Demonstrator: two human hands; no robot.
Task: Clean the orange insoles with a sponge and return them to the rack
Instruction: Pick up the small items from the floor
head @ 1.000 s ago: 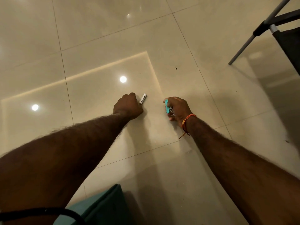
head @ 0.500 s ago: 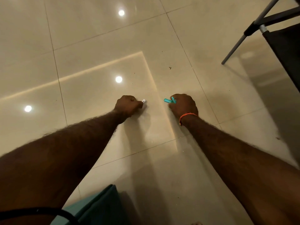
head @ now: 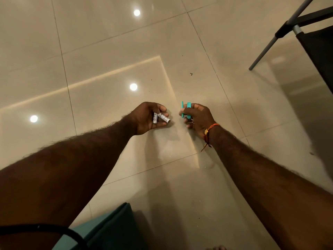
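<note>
Left hand (head: 146, 118) round two white rolls (head: 161, 118)

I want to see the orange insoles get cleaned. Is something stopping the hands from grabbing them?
Both hands are already full. The left hand holds two small white cylinders, and the right hand holds teal pieces. No insoles or sponge show in this view, only tiled floor and a rack leg.

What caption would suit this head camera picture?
Over glossy floor tiles, the left hand holds two small white cylinders; the right hand grips turquoise clips.
</note>
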